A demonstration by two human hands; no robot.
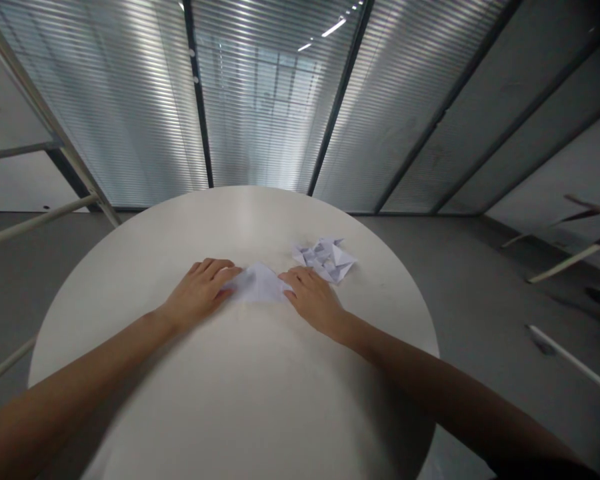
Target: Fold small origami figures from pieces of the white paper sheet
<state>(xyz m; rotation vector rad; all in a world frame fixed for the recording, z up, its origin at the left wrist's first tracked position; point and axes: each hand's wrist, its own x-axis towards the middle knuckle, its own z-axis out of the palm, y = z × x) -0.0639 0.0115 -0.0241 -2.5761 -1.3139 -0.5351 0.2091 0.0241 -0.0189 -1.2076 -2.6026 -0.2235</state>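
Between my two hands, a white sheet of paper folded into a triangle lies on the round white table, its peak pointing away from me. My left hand grips the paper's left corner between thumb and fingers. At the opposite corner, my right hand pinches the paper in the same way. Just beyond my right hand sits a small cluster of folded white paper pieces, with sharp points and creases showing.
Glass panels with blinds stand behind the table. A pale metal frame rises at the left edge. On the grey floor to the right are chair legs and a pale bar.
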